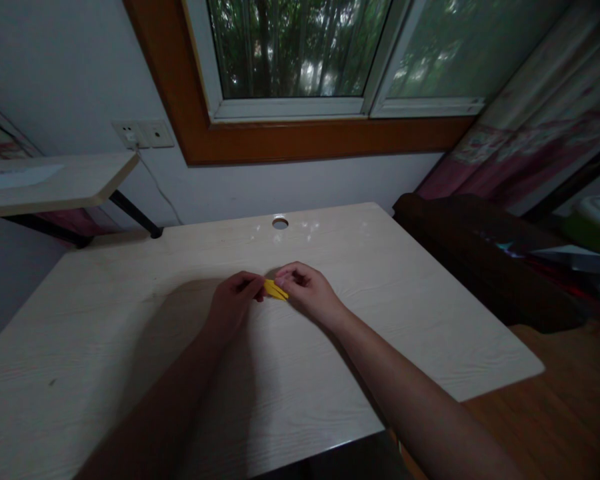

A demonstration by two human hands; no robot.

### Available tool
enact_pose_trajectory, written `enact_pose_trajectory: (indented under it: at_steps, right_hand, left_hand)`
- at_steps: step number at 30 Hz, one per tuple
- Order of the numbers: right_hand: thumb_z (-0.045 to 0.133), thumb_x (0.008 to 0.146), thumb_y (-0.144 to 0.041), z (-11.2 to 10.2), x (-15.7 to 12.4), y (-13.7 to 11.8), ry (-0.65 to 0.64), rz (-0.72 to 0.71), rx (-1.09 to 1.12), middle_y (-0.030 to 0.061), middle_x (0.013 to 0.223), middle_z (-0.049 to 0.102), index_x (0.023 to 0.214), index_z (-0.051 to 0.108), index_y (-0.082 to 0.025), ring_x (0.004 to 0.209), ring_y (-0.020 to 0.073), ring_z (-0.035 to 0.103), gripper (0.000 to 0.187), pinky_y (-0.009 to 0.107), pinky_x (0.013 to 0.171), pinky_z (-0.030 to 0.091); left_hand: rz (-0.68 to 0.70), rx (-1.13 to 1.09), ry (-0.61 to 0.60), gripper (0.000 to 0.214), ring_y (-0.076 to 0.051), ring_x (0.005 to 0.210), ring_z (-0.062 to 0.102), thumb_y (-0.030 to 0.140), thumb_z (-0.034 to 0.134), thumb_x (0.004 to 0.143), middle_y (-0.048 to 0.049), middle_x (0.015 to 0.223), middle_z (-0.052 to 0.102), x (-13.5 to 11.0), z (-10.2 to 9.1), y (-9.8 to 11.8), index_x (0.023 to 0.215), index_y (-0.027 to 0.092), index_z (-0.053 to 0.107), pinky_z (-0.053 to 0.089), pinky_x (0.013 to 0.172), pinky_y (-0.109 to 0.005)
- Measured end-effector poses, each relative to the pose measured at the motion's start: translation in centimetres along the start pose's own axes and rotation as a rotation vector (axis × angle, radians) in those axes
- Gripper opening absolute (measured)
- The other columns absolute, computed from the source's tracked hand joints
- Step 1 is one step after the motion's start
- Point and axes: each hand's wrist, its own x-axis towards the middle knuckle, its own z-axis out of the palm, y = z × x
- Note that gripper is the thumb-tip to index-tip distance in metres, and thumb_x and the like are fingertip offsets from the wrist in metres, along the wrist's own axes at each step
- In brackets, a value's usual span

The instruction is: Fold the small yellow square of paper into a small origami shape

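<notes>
A small yellow folded piece of paper [276,290] is between my two hands, just above or on the desk near its middle. My left hand [236,297] pinches its left end, with thumb and fingers pressed together. On the other side, my right hand [307,288] grips the upper right part between thumb and fingertips. One pointed tip of the yellow piece shows below the right thumb, with a dark slit along it. My fingers cover part of the paper, so its full shape is hidden.
The pale wooden desk [320,373] has a round cable hole [280,224] near its back edge. A raised shelf [55,183] on black legs stands at the left. Behind are a wall socket [143,135] with a plugged cord and a window [300,53]. Dark furniture [480,260] stands right.
</notes>
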Motion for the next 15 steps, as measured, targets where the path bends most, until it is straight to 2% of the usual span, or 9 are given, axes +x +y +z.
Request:
enact_pose_trajectory:
  at_steps: [6, 15]
  right_hand:
    - [0.072, 0.076, -0.034, -0.1, 0.2, 0.6, -0.02, 0.051, 0.096, 0.0014, 0.078, 0.066, 0.093, 0.066, -0.018, 0.068, 0.0115, 0.061, 0.024, 0.025, 0.066, 0.05]
    - [0.071, 0.078, -0.032, -0.3, 0.3, 1.2, 0.008, -0.007, 0.065, 0.0023, 0.082, 0.067, 0.095, 0.065, -0.018, 0.073, 0.0126, 0.063, 0.023, 0.026, 0.069, 0.051]
  left_hand:
    - [-0.051, -0.078, 0.04, 0.017, -0.011, 0.061, 0.061, 0.032, 0.068, 0.078, -0.0013, 0.067, 0.068, 0.1, -0.1, -0.3, 0.081, 0.015, 0.07, 0.052, 0.063, -0.025]
    - [-0.06, -0.06, 0.036, 0.018, -0.011, 0.06, 0.059, 0.033, 0.065, 0.079, -0.0013, 0.065, 0.066, 0.2, 0.1, 0.0, 0.075, 0.015, 0.067, 0.05, 0.06, -0.024]
